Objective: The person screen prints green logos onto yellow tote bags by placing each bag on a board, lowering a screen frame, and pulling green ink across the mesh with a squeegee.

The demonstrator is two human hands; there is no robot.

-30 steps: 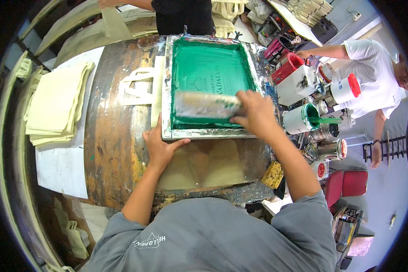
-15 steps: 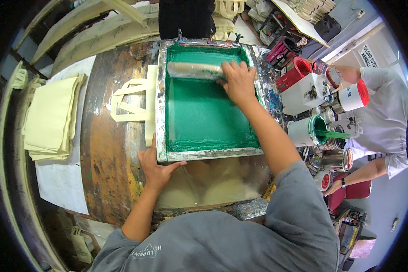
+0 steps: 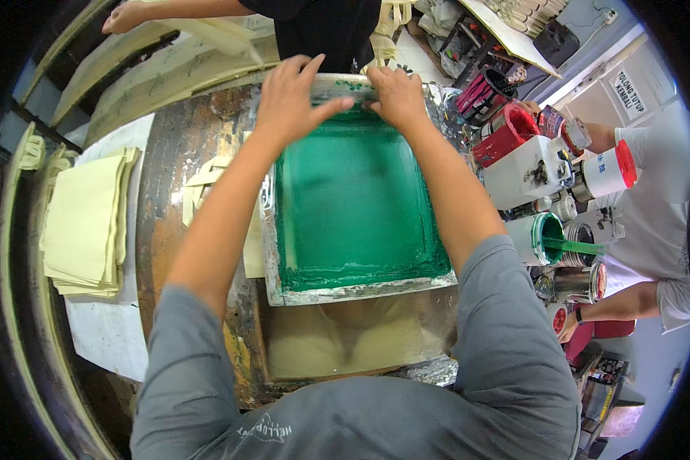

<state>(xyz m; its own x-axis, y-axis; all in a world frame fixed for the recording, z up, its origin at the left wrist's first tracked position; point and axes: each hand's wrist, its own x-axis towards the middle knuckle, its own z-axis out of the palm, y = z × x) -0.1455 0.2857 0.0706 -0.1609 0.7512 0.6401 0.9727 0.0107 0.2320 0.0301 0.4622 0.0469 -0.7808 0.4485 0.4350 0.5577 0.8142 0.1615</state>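
In the head view, both hands are now at the far end of the printing screen (image 3: pixel 356 292), which lies on the stained table (image 3: pixel 161 253) in front of the person, its mesh covered in green ink. Half a second earlier the left hand (image 3: pixel 293 103) was at the near left corner and the right hand (image 3: pixel 399 98) alone held the squeegee (image 3: pixel 343 86) partway up the mesh; now the squeegee is at the far end, between both hands. The left hand is spread, thumb stretched toward the right along the squeegee; the right pinches its right part between thumb and curled fingers. A co-worker's hand (image 3: pixel 123 17) has come in at upper left. Readable dark capitals stand on a white door sign (image 3: pixel 626 90), blue handwriting marks a white tub (image 3: pixel 602 170) with a red rim, and pale lettering with a line emblem shows on the grey shirt (image 3: pixel 262 437).
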